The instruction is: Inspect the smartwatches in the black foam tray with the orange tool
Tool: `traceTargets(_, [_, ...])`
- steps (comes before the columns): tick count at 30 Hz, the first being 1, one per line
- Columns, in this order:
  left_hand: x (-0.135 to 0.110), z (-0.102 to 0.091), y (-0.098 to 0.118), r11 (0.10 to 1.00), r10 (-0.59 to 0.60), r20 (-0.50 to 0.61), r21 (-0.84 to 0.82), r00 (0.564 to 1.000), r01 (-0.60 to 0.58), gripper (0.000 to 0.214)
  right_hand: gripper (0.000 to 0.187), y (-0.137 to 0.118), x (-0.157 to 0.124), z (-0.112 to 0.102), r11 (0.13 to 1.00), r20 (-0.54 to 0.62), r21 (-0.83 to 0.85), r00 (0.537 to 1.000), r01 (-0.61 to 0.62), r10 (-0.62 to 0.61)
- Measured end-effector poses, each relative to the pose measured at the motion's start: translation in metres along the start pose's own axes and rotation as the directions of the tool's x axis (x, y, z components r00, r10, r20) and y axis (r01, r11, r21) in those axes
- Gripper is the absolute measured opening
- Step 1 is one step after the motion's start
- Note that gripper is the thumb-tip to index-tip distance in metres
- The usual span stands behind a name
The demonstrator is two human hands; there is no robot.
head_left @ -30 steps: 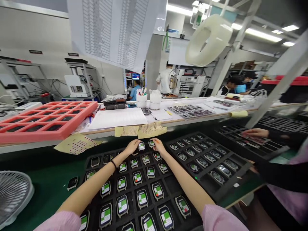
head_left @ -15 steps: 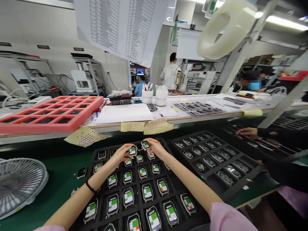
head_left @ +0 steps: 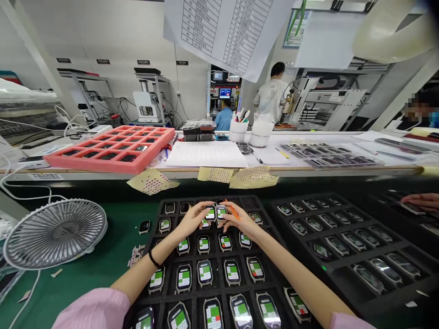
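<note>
My left hand [head_left: 194, 221] pinches a smartwatch body without a strap [head_left: 209, 212], its lit screen showing green and white. Close beside it, a second smartwatch body [head_left: 221, 211] sits in the fingers of my right hand [head_left: 242, 220]. An orange stick-like tool [head_left: 233, 209] also lies between the right fingers; its tip is hard to make out. Both hands hover over the far rows of a black compartment tray [head_left: 249, 202]. Many compartments there hold similar watches, such as one with a lit screen [head_left: 232, 271]. My hands hide some compartments beneath them.
On the left are a grey fan [head_left: 65, 233] and a loose watch [head_left: 144, 227]. A second black tray of watches [head_left: 329, 269] lies to the right, near a co-worker's hand [head_left: 420, 201]. The shelf ahead carries a red foam tray [head_left: 137, 165] and white cups [head_left: 238, 130].
My hands have come closer together, bringing the two watches side by side. The whole view has swung to the left, so the scene sits further right.
</note>
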State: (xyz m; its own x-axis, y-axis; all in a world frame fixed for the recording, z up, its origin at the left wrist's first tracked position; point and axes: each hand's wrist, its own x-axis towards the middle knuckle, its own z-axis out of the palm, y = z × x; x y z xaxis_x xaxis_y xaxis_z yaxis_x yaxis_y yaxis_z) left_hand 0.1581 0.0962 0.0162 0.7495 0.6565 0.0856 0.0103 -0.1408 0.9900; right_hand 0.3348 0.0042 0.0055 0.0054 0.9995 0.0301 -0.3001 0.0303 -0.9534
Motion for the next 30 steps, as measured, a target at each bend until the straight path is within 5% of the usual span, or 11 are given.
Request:
traceTargets(13, [-0.006,0.007,-0.006,0.998,0.053,0.042,0.016,0.998,-0.054,0.038,0.022,0.001,-0.006,-0.005,0.987,-0.047,-0.144,0.996,0.065,-0.072])
traceTargets(30, [-0.009,0.007,0.003,1.000,0.011,0.039,0.021,0.999,-0.012,0.047,0.028,-0.001,-0.009,-0.005,0.987,0.042,-0.112,0.993,0.112,-0.107])
